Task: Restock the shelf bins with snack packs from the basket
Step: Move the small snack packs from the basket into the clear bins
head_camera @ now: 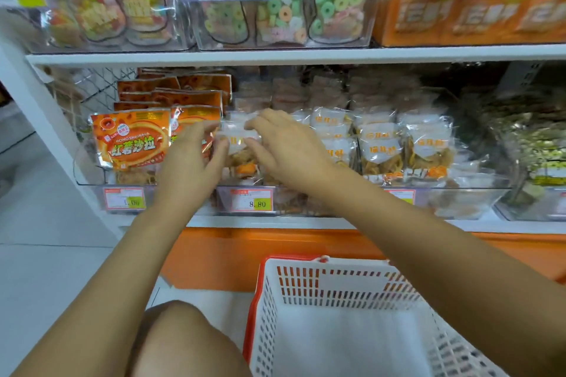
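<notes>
**Snack pack held at the bin above the 8.80 price tag**

Snack pack, a clear bag with a white label and orange lettering, stands upright just above the price tag marked 8.80. It is at the front of the clear bin that carries that tag. Both hands are on it. The left hand reaches in from above and left of the price tag, its fingers curled round the pack's left edge. The right hand reaches in from above and right of the tag. Its fingertips pinch the pack's upper right edge, with the thumb lower down on the same side. The two hands sit close together with only the pack between them.

Right of the tag and above it, matching packs stand in rows in the bin, touching one another. Left of the tag and above it, orange packs stand stacked front to back in the next bin, and the left hand overlaps the nearest of them. High above the tag, on the upper shelf, clear bags of ring sweets stand side by side. Well below the tag and to its right is the basket, white with a red rim, under the right forearm. Below the tag and to its left, a bare knee shows just beside the basket.
</notes>
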The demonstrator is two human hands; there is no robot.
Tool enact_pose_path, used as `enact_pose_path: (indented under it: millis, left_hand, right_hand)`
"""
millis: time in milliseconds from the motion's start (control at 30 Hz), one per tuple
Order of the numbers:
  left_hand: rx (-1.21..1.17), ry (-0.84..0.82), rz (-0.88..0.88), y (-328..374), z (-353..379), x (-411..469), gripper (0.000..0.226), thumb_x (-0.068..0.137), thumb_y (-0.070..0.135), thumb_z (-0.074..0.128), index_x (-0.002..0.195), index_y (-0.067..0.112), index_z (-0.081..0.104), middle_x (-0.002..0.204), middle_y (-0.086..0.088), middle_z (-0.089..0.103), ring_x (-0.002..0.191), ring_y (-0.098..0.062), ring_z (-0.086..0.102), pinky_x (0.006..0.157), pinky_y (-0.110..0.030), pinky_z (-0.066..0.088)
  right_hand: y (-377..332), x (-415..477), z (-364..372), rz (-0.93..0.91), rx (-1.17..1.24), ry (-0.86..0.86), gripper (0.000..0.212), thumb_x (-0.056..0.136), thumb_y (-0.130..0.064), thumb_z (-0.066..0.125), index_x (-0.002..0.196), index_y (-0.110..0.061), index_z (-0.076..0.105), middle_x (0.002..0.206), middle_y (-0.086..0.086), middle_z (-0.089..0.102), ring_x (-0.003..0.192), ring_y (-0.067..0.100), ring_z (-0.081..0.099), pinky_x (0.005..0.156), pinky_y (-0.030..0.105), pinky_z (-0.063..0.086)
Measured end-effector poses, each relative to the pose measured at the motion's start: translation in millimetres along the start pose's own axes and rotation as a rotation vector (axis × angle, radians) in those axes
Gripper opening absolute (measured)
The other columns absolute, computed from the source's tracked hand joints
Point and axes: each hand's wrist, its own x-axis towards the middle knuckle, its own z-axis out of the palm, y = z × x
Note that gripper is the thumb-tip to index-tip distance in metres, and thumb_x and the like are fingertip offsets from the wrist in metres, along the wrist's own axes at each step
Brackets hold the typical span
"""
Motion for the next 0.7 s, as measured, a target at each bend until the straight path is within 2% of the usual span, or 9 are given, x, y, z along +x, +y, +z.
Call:
enact_pose_path:
  millis: [100, 200, 267, 333, 400, 467, 533, 567, 700]
  left_hand:
    - [-0.092, -0.095, 0.029, 41, 13, -12, 0.011, 0.093, 0.026, 0.058, 0.094, 0.015, 0.059, 0.090, 0.001, 0.066, 0.081, -0.018, 0.061, 0.070, -0.031, 0.049]
    - [-0.066, -0.213, 0.121, 70, 33, -18, 0.025, 0.093, 0.033, 0.058, 0.076, 0.015, 0.053, 0.071, 0.004, 0.059, 0.069, -0.018, 0.058, 0.063, -0.035, 0.046]
    - [-0.033, -0.286, 0.182, 80, 52, -21, 0.026, 0.092, 0.036, 0.058, 0.075, 0.018, 0.053, 0.072, 0.004, 0.059, 0.068, -0.017, 0.058, 0.061, -0.034, 0.046]
    - [0.025, -0.371, 0.195, 84, 72, -23, 0.020, 0.091, 0.037, 0.058, 0.079, 0.022, 0.053, 0.080, 0.002, 0.062, 0.076, -0.018, 0.060, 0.066, -0.035, 0.049]
    - [0.079, -0.429, 0.199, 84, 88, -27, 0.013, 0.090, 0.035, 0.060, 0.086, 0.023, 0.057, 0.087, 0.002, 0.060, 0.082, -0.018, 0.059, 0.070, -0.034, 0.049]
    - [0.106, -0.424, 0.212, 82, 97, -29, 0.012, 0.088, 0.031, 0.063, 0.091, 0.020, 0.060, 0.090, 0.002, 0.058, 0.084, -0.018, 0.057, 0.073, -0.035, 0.049]
    - [0.115, -0.404, 0.215, 83, 100, -30, 0.012, 0.086, 0.027, 0.066, 0.091, 0.020, 0.058, 0.090, 0.002, 0.056, 0.085, -0.018, 0.057, 0.074, -0.037, 0.050]
    - [0.118, -0.401, 0.207, 85, 101, -30, 0.012, 0.086, 0.026, 0.067, 0.091, 0.020, 0.057, 0.090, 0.003, 0.055, 0.085, -0.017, 0.056, 0.074, -0.036, 0.050]
    - [0.125, -0.399, 0.171, 89, 102, -29, 0.015, 0.085, 0.025, 0.068, 0.090, 0.018, 0.056, 0.088, 0.003, 0.053, 0.084, -0.017, 0.054, 0.071, -0.035, 0.048]
  right_hand:
    - [28, -47, -28, 0.112, -0.003, 0.057, 0.029, 0.100, -0.033, 0.043, 0.107, -0.011, 0.060, 0.099, 0.006, 0.062, 0.091, 0.024, 0.056, 0.072, 0.034, 0.039]
    - [66, -94, -51, 0.226, -0.033, 0.117, 0.026, 0.098, -0.029, 0.046, 0.094, -0.009, 0.062, 0.088, 0.006, 0.061, 0.080, 0.026, 0.057, 0.066, 0.036, 0.042]
    - [94, -123, -59, 0.349, -0.076, 0.169, 0.022, 0.094, -0.025, 0.050, 0.090, -0.008, 0.063, 0.087, 0.009, 0.062, 0.080, 0.030, 0.058, 0.065, 0.035, 0.041]
    - [119, -147, -64, 0.550, -0.089, 0.172, 0.019, 0.094, -0.023, 0.053, 0.096, -0.008, 0.063, 0.095, 0.012, 0.064, 0.089, 0.032, 0.059, 0.070, 0.037, 0.043]
    - [142, -164, -66, 0.786, -0.077, 0.100, 0.029, 0.094, -0.028, 0.052, 0.111, -0.006, 0.059, 0.107, 0.016, 0.063, 0.100, 0.035, 0.059, 0.077, 0.039, 0.045]
    - [158, -174, -67, 0.949, -0.028, -0.023, 0.049, 0.094, -0.034, 0.052, 0.131, -0.002, 0.046, 0.120, 0.022, 0.059, 0.111, 0.036, 0.056, 0.083, 0.038, 0.045]
    - [168, -175, -67, 0.991, 0.013, -0.089, 0.064, 0.094, -0.039, 0.053, 0.142, -0.001, 0.035, 0.127, 0.024, 0.056, 0.115, 0.036, 0.054, 0.087, 0.037, 0.045]
    - [171, -173, -66, 0.985, 0.012, -0.108, 0.065, 0.093, -0.043, 0.053, 0.141, -0.002, 0.037, 0.125, 0.022, 0.058, 0.114, 0.035, 0.055, 0.087, 0.037, 0.044]
    - [169, -156, -62, 0.968, 0.078, -0.131, 0.044, 0.093, -0.038, 0.054, 0.124, -0.007, 0.051, 0.113, 0.014, 0.063, 0.106, 0.031, 0.058, 0.082, 0.034, 0.043]
